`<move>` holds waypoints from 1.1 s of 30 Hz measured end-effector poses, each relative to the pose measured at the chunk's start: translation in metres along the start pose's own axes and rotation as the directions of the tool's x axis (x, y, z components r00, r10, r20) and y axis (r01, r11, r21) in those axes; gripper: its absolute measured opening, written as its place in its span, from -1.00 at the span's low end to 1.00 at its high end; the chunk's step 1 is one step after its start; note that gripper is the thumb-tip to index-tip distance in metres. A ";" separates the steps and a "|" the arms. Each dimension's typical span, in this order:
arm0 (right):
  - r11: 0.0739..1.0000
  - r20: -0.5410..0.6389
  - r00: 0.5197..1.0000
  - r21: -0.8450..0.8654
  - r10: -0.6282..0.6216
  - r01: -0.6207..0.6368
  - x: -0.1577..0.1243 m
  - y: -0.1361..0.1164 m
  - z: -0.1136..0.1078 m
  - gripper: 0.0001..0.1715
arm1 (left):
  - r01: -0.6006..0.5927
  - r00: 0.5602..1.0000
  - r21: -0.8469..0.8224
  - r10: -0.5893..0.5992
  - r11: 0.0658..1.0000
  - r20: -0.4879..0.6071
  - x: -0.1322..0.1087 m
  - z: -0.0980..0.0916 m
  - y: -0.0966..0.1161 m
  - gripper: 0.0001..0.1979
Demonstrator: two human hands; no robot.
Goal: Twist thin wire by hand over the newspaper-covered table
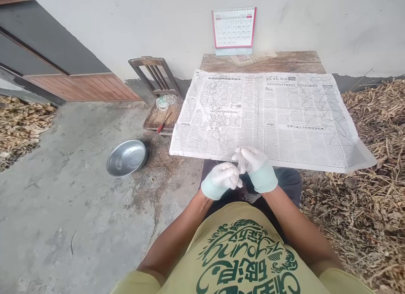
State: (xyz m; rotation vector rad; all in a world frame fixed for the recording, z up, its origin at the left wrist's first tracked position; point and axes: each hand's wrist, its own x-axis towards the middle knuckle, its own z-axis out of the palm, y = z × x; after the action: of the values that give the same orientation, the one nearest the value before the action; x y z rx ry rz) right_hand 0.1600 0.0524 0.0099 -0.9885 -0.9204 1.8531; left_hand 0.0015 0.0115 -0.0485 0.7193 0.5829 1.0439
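Both of my hands wear white gloves and meet in front of my lap, just below the near edge of a large newspaper [284, 117] spread over a wooden table [262, 62]. My left hand [221, 180] is curled closed, its fingers pinched together. My right hand [255, 165] is also closed, its fingertips touching those of the left. Whether a thin thread or some other small thing lies between them is too small to make out.
A metal bowl [126, 157] lies on the concrete floor to the left. A wooden chair [158, 95] with a glass ashtray [166, 101] and a red-handled tool [163, 123] stands beside the table. A calendar [234, 29] leans on the wall. Dry plant stalks [363, 201] are heaped at right.
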 end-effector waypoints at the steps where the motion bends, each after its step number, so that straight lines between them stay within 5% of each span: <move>1: 0.999 -0.009 1.000 -0.028 -0.021 0.021 -0.002 -0.001 0.000 -0.58 | -0.023 0.999 0.020 0.024 1.000 -0.035 0.001 0.000 0.001 -0.53; 8: 0.902 -0.120 0.988 -0.430 -0.095 0.035 -0.021 0.000 0.006 -0.79 | -0.166 0.971 0.110 0.182 0.980 -0.155 0.005 0.002 -0.002 -0.57; 17: 0.814 -0.141 0.968 -0.574 -0.208 0.091 -0.019 0.007 0.003 -0.81 | -0.066 0.958 0.147 0.104 0.987 -0.267 -0.002 0.008 -0.006 -0.63; 24: 0.770 -0.165 0.947 -0.628 -0.276 0.115 -0.014 0.012 0.001 -0.82 | -0.080 0.970 0.163 0.115 0.983 -0.215 -0.014 -0.004 0.012 -0.50; 28: 0.567 -0.108 0.893 -0.804 -0.438 0.181 -0.016 0.013 -0.002 -0.79 | -0.130 0.955 0.139 0.161 0.982 -0.248 -0.022 -0.016 0.042 -0.40; 33: 0.205 0.124 0.827 -0.939 -0.549 0.277 -0.017 0.019 -0.001 -0.67 | -0.077 0.912 0.436 0.240 0.897 -0.332 -0.003 -0.011 0.060 -0.52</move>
State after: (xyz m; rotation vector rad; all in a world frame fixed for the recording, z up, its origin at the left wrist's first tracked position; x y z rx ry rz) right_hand 0.1605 0.0297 -0.0025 -1.3720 -1.9769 0.5192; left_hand -0.0411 0.0304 -0.0092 0.9582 1.1219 1.2425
